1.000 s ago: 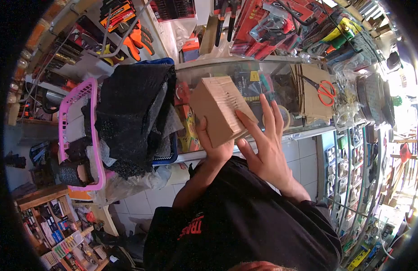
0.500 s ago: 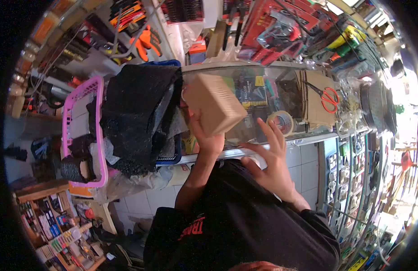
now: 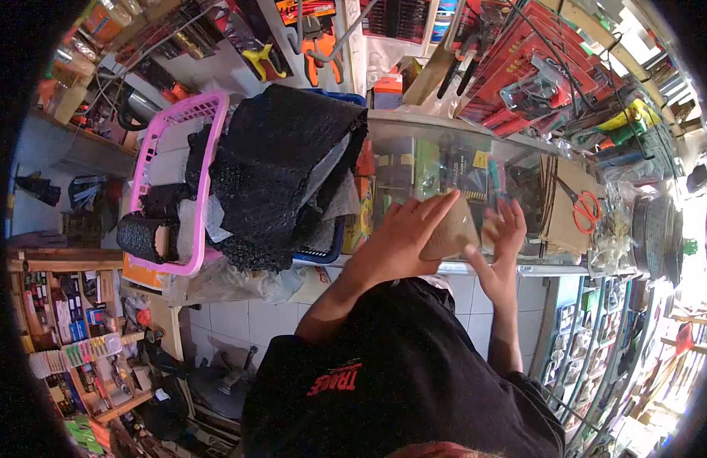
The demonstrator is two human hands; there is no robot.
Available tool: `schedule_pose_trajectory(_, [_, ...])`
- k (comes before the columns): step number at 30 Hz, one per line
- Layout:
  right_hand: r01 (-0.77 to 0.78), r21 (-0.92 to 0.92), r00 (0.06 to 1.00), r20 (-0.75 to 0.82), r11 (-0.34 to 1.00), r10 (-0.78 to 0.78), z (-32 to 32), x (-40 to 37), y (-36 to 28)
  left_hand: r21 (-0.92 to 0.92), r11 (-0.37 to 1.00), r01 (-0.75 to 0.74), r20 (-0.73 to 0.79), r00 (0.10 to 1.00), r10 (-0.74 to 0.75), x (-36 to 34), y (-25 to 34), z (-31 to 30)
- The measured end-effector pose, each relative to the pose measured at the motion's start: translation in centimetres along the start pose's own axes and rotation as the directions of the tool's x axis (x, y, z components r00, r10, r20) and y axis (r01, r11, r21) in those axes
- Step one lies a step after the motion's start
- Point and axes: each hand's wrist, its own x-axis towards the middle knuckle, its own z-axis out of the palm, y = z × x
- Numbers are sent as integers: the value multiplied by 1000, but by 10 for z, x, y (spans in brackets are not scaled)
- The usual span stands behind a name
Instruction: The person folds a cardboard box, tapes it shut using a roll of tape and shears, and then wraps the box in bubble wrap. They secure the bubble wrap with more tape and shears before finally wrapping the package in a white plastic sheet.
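Observation:
A brown cardboard box [image 3: 454,231] is at the front part of the glass counter [image 3: 384,128]. My left hand [image 3: 403,237] lies over the box's left side with its fingers spread and touching it. Just right of the box is my right hand [image 3: 502,248], its fingers apart and partly blurred; whether its thumb touches the box I cannot tell. The tape roll cannot be made out. Red-handled scissors [image 3: 584,208] rest on flattened cardboard [image 3: 565,225] to the right.
Black bubble wrap [image 3: 281,160] covers a blue basket [image 3: 334,248] on the left, beside a pink basket [image 3: 216,164] with wrapped items. Packaged tools [image 3: 536,84] hang behind the counter. At the right lie clear plastic [image 3: 616,206] and a dark coil [image 3: 655,225].
The view has shifted left. The box has come down nearer the counter's front edge. My left hand has moved from under it to its left side, and my right hand has come closer.

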Motion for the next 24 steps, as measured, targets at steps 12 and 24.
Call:
schedule_pose_trajectory(12, [174,-372,942,332,912,-44,-55,5,-13,-59,988,-140,-123,984,132,-14,-4,-3])
schedule_pose_trajectory(24, [-113,-356,758,-634,928,-151,-167,-16,16,90,988,126,-623,781,-43,-107,-28,-82])
